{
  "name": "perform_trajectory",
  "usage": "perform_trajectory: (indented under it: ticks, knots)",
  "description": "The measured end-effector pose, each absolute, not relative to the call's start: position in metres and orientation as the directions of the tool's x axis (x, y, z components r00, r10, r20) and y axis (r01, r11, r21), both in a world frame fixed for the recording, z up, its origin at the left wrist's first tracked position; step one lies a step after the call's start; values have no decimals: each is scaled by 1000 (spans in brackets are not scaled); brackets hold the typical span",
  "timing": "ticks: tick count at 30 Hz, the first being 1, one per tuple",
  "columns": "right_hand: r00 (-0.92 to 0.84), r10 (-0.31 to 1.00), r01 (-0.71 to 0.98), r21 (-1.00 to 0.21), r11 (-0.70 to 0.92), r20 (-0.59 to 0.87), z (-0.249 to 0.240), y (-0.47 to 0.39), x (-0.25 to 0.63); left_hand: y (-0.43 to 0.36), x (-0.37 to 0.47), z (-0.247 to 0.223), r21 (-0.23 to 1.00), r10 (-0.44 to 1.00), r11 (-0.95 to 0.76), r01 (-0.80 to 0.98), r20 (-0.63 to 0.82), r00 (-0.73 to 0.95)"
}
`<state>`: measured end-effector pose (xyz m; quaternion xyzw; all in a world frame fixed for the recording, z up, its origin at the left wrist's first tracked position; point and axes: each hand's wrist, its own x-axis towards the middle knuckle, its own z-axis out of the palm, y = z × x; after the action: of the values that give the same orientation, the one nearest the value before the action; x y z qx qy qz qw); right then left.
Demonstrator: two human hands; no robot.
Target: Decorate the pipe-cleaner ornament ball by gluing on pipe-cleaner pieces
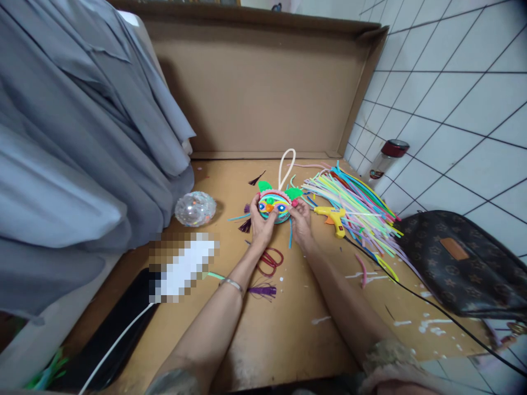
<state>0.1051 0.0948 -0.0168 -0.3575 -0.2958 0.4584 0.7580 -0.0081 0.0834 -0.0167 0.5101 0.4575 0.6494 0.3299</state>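
Note:
A colourful round craft ornament [274, 198] with eyes, an orange nose, green leaf-like ears and a white hanging loop is held up over the middle of the table. My left hand [262, 222] grips its left side, thumb across the front. On the other side, my right hand [302, 220] closes its fingers around the edge beside a pink ball. Just right of that hand lies a yellow glue gun [335, 218]. Scissors with red handles [272, 262] and a purple tassel [263, 291] lie below, between my forearms. Dark tassels [246, 225] are partly hidden behind my left hand.
A bundle of coloured pipe cleaners [358, 203] spreads at the right, near a dark patterned bag [469, 263] and a red-lidded bottle [387, 159]. A clear ball [195, 208] sits left. Grey cloth [82, 120] hangs there. A cardboard wall [263, 88] stands behind; a black cord [411, 293] crosses right.

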Motion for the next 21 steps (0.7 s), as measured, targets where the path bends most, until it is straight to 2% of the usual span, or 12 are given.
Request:
perform_trajectory:
  ticks: [10,21]
  knots:
    - [410,904,-501,-799,332,118,-15,92,103,82,-10,-14,932,894,-356,65,360,-265]
    - [435,891,-445,-829,338,130,-18,95,103,84,-11,-16,931,892,-358,69,363,-270]
